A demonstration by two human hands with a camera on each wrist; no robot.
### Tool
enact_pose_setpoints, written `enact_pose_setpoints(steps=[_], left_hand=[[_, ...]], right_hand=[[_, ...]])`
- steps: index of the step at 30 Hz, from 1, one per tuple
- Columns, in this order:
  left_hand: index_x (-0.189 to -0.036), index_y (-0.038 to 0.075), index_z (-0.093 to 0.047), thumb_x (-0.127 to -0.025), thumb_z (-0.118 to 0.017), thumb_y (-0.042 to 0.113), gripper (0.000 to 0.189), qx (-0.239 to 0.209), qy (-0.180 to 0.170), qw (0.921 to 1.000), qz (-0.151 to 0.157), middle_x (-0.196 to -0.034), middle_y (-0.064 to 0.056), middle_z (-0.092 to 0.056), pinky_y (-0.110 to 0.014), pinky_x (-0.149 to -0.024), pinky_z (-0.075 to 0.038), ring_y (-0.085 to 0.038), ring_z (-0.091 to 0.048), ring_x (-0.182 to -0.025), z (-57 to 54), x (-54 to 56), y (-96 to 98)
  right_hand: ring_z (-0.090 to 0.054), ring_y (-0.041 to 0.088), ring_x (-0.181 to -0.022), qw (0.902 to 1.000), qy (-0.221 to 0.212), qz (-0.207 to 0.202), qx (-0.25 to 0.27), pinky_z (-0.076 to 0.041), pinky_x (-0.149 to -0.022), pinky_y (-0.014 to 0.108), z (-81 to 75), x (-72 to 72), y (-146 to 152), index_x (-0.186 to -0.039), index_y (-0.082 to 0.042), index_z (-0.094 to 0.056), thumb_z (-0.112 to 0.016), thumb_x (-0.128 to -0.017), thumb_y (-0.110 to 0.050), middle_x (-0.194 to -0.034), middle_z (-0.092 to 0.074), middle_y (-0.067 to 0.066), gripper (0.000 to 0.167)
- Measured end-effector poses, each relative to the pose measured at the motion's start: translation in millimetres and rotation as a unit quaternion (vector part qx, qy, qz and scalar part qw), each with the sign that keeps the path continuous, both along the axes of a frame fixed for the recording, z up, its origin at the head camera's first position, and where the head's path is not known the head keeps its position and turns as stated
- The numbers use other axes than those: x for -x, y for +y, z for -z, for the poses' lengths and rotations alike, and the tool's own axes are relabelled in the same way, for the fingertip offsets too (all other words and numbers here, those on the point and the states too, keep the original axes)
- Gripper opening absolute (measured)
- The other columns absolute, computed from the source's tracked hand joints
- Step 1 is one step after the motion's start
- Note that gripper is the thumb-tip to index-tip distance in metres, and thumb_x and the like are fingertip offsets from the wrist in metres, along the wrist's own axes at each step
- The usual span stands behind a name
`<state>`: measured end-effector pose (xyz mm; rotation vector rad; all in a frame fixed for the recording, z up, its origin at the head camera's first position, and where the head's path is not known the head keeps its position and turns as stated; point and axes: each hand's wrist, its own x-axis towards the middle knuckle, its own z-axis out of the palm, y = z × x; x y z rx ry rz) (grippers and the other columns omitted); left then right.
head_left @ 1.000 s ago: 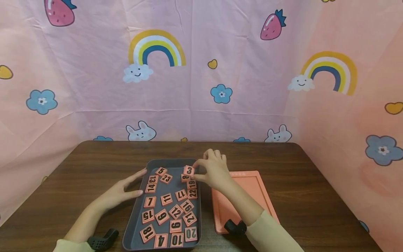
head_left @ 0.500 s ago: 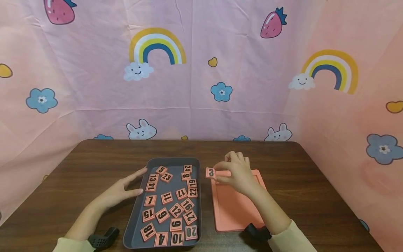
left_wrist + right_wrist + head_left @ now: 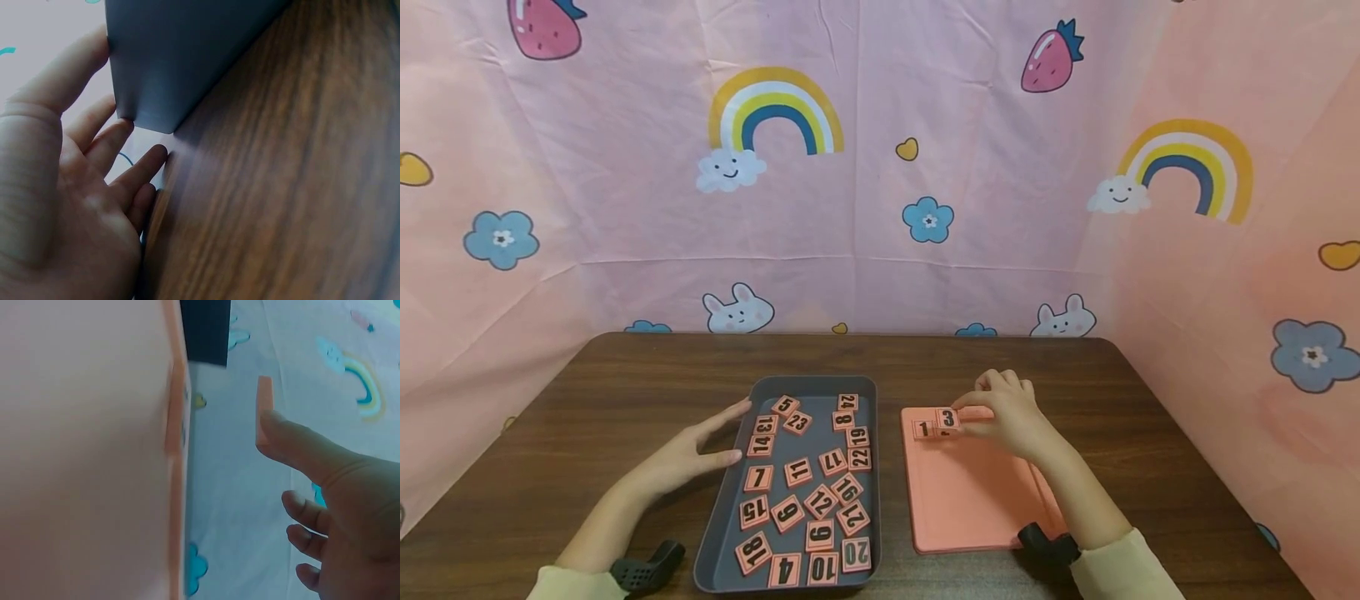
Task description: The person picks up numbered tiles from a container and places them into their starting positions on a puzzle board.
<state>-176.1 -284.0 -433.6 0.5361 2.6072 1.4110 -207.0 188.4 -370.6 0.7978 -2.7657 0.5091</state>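
Tile 3 (image 3: 947, 418): held above the board (image 3: 970, 500), near its far edge, not touching it.
Tile edges: the best place to pinch; tile is probably light and stiff.
Right hand (image 3: 1009, 423): over the board, pinching tile 3.
Left hand (image 3: 681, 458): left of the board, fingers relaxed, touching the tray (image 3: 812, 443).

We have tray (image 3: 718, 533) left of board (image 3: 977, 500), both on table (image 3: 647, 392); numbered tiles (image 3: 758, 478) in tray; tile 1 (image 3: 923, 429) on board, left of raised tile 3 (image 3: 947, 417); curtain (image 3: 880, 208) behind.
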Motion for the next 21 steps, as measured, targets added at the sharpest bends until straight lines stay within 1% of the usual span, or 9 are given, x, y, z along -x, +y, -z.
enact_pose_setpoints(steps=[4, 10, 18, 21], left_hand=[[-0.151, 0.02, -0.031, -0.092, -0.066, 0.024, 0.069, 0.0, -0.002, 1.0, 0.001, -0.155, -0.016, -0.024, -0.074, -0.095, -0.024, -0.05, -0.017, -0.137, 0.7, -0.1, 0.9], [-0.151, 0.019, -0.031, -0.091, -0.066, 0.024, 0.069, -0.001, 0.0, 1.0, 0.0, -0.155, -0.017, -0.024, -0.074, -0.095, -0.023, -0.051, -0.017, -0.137, 1.1, -0.1, 1.4], [-0.151, 0.021, -0.032, -0.091, -0.066, 0.024, 0.069, 0.005, 0.005, 1.0, -0.003, -0.155, -0.016, -0.024, -0.074, -0.095, -0.024, -0.05, -0.018, -0.137, 2.0, 0.1, -0.1], [-0.151, 0.022, -0.032, -0.091, -0.066, 0.024, 0.069, 0.005, 0.006, 1.0, -0.003, -0.155, -0.016, -0.025, -0.073, -0.095, -0.024, -0.05, -0.019, -0.137, 1.7, -0.2, -0.4]], right_hand=[[-0.039, 0.025, -0.093, 1.0, -0.004, 0.005, -0.006, -0.025, -0.073, 0.044, 6.2, 4.7, 12, -0.098, -0.023, -0.075, -0.081, -0.076, -0.029, -0.095, -0.048, 0.0, 0.023], [-0.04, 0.025, -0.095, 0.9994, -0.023, 0.016, -0.019, -0.026, -0.074, 0.044, 16.3, 12.7, 24, -0.098, -0.023, -0.076, -0.081, -0.076, -0.031, -0.097, -0.051, 0.002, 0.025], [-0.041, 0.024, -0.091, 0.999, -0.039, 0.018, -0.014, -0.026, -0.074, 0.044, 23.7, 18.9, 30, -0.097, -0.022, -0.077, -0.083, -0.073, -0.026, -0.093, -0.05, -0.002, 0.025], [-0.041, 0.023, -0.091, 0.9989, -0.038, 0.02, -0.017, -0.026, -0.073, 0.042, 28.1, 21.0, 30, -0.096, -0.023, -0.077, -0.083, -0.073, -0.029, -0.092, -0.049, -0.003, 0.025]])
